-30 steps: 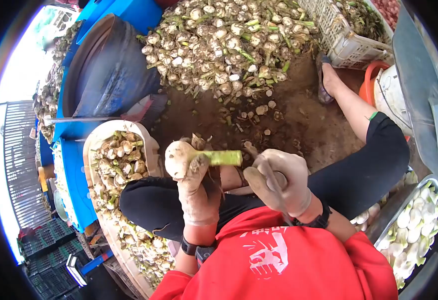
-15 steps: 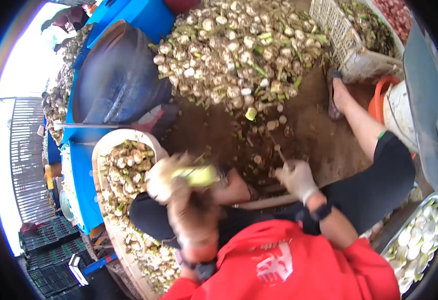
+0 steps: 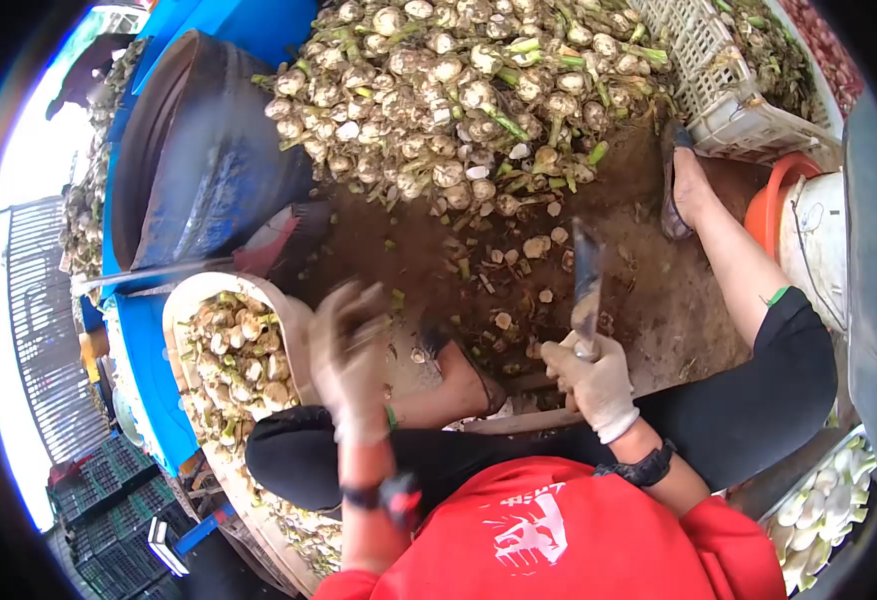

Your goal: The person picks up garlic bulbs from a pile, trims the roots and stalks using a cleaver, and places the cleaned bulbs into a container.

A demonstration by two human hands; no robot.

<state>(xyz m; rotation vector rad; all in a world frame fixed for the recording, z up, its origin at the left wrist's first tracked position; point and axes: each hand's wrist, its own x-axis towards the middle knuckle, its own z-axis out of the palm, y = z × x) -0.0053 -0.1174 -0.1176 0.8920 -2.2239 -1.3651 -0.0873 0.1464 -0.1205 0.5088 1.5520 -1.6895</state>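
My right hand [image 3: 590, 378], in a pale work glove, is closed around the handle of a knife [image 3: 586, 275]. Its broad blade points up and away from me, over the littered ground. My left hand [image 3: 346, 345], also gloved, is blurred by motion beside the right rim of a pale tub [image 3: 298, 320]. The fingers look spread, and I see nothing between them. Trimmed bulbs [image 3: 238, 350] with short green stalks fill the tub. Ahead, a big heap of soil-covered bulbs [image 3: 448, 100], like garlic or onions, lies on the ground.
A dark blue drum [image 3: 203, 170] lies tilted at left, near blue bins [image 3: 143, 370]. At right stand a white plastic crate [image 3: 733, 110], an orange bucket [image 3: 766, 215] and a white bucket [image 3: 816, 235]. Whitish bulbs [image 3: 813, 510] fill a container at lower right. Dark crates [image 3: 108, 500] are stacked lower left.
The bulb with a green stalk is gone from my left hand, which has moved up and whose fingers have spread. The knife in my right hand now shows its blade broadside. The view has shifted slightly.
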